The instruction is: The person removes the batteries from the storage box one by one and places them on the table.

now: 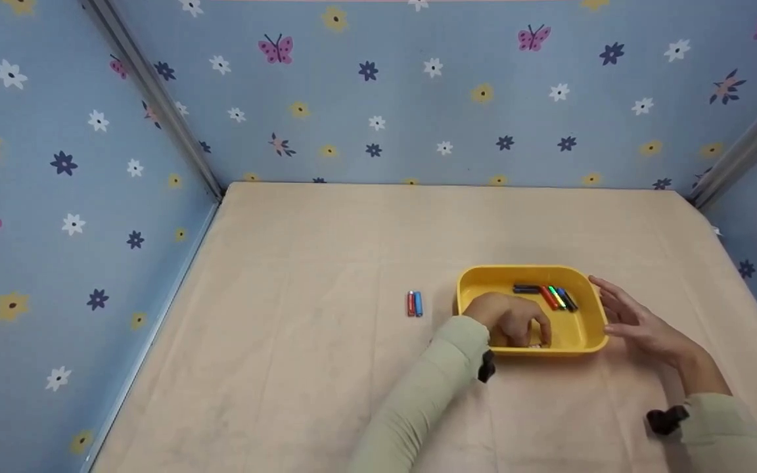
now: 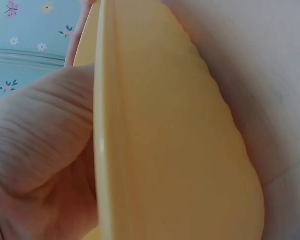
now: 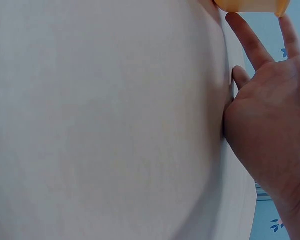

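Note:
A yellow plastic bin (image 1: 575, 341) stands on the cloth-covered table. My left hand (image 1: 513, 320) reaches over its near left rim, fingers bent down toward the bottom. Something small and silvery shows at those fingertips; whether they pinch it is hidden. In the left wrist view the bin's wall (image 2: 175, 130) covers the fingers of the left hand (image 2: 45, 145). Against the bin's right end, my right hand (image 1: 648, 332) touches with extended, spread fingers, also seen around the right palm (image 3: 270, 110). Inside the bin lie several small batteries (image 1: 549, 297), black, red, green and blue.
Left of the bin, a red battery (image 1: 411, 304) and a blue battery (image 1: 418, 304) lie side by side on the beige cloth (image 1: 286, 315). Patterned blue panels (image 1: 405, 92) enclose the table at the back and both sides.

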Tool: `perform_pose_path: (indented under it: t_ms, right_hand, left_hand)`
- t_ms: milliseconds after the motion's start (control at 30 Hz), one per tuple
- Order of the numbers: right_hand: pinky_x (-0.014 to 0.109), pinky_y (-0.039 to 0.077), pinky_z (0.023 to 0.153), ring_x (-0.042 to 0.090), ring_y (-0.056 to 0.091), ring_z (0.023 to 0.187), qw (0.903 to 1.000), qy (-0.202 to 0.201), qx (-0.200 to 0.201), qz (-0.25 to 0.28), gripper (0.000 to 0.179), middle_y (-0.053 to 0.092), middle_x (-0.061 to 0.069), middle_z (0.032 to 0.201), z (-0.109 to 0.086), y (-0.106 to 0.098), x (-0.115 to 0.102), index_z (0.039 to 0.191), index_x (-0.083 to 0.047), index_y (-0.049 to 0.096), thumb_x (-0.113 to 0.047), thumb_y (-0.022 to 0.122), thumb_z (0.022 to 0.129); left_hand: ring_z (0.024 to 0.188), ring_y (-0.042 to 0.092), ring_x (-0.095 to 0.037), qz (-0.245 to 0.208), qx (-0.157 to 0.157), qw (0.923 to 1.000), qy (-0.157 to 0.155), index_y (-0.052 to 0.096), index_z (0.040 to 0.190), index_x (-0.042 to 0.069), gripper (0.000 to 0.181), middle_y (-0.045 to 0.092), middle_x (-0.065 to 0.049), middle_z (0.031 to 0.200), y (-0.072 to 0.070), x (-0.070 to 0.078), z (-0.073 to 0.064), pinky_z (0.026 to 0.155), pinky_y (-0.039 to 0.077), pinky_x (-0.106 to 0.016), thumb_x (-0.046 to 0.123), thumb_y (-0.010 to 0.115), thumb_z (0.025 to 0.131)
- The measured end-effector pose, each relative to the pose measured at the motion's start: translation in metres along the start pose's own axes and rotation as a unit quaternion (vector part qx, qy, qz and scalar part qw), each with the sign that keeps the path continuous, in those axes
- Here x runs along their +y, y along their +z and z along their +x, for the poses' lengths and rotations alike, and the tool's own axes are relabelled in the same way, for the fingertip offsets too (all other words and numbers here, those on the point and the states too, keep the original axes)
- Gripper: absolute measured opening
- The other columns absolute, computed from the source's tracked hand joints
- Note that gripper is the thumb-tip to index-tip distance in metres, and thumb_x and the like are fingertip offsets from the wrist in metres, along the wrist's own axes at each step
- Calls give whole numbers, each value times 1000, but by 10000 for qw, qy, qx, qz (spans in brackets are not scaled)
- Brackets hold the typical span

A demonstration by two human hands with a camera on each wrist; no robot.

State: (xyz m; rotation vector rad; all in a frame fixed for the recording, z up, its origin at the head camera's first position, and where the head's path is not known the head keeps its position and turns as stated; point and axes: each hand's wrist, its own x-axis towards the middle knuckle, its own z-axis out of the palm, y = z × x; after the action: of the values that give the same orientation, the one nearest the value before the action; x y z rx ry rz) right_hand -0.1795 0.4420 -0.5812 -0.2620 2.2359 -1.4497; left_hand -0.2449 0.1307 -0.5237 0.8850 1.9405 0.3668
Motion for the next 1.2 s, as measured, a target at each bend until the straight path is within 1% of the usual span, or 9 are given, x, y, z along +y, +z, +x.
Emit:
perform_pose_path:
  t_ms: [67,200,300,467,667,800,967,1067,1200]
  right_hand:
    - [3,34,110,26,15,179,10000,-33,-5,45,97,1,13,193,0,0,0,183,-35,10,-15,69,108]
    - [3,35,112,-22,31,155,9992,-291,-69,252,94,1,14,193,0,1,2,183,-29,10,-9,65,110]
    - [2,35,112,-33,33,142,9986,-388,-86,342,93,4,10,193,0,2,3,183,-27,10,-7,65,111]
    - [3,35,112,-33,35,143,9988,-365,-43,330,93,7,8,193,0,3,3,183,-27,10,-8,65,110]
    - [2,35,110,-34,33,140,9994,-279,-13,227,94,7,3,193,1,1,2,183,-30,11,-11,67,110]
    - [3,35,111,-34,33,140,9995,-258,-47,196,94,4,7,194,1,0,2,183,-30,10,-11,66,110]
    - [4,35,111,-34,31,138,9998,-146,-48,145,95,3,8,194,1,0,2,183,-33,11,-13,67,109]
    - [4,36,111,-34,32,140,9996,-224,-48,157,95,3,13,193,1,0,1,183,-30,11,-12,67,109]
    - [3,36,112,-33,35,142,9989,-375,-82,279,94,1,18,192,1,2,1,183,-27,11,-8,66,109]
  left_hand:
    - [100,49,-13,-17,70,9999,76,76,145,27,49,58,0,126,0,-1,-1,76,45,-21,0,73,104]
    - [100,51,-12,-181,117,9996,167,75,144,24,46,58,1,120,1,-5,0,78,45,-20,3,76,104]
    - [103,52,-11,-323,200,9989,266,74,146,21,45,59,2,120,1,-9,0,82,45,-19,4,77,104]
    - [93,57,-9,-837,587,9937,450,72,147,16,46,63,0,116,-1,-17,-2,78,50,-17,5,79,103]
    - [90,68,-6,-1580,1027,9788,808,71,148,13,48,77,-9,125,-8,-25,-5,79,57,-14,3,80,102]
    - [94,69,-7,-1531,1344,9736,1032,73,145,13,45,77,-9,122,-14,-26,-7,82,57,-13,2,80,102]
    - [91,68,-7,-1515,1447,9725,1017,74,144,13,44,74,-2,109,-15,-26,-7,80,58,-14,2,81,101]
    - [90,68,-6,-1506,1671,9697,949,74,143,14,44,77,-3,108,-12,-27,-7,80,56,-13,4,83,101]
    - [87,69,-4,-1674,2335,9536,895,76,141,13,45,83,-7,116,-4,-27,-7,78,54,-12,3,86,98]
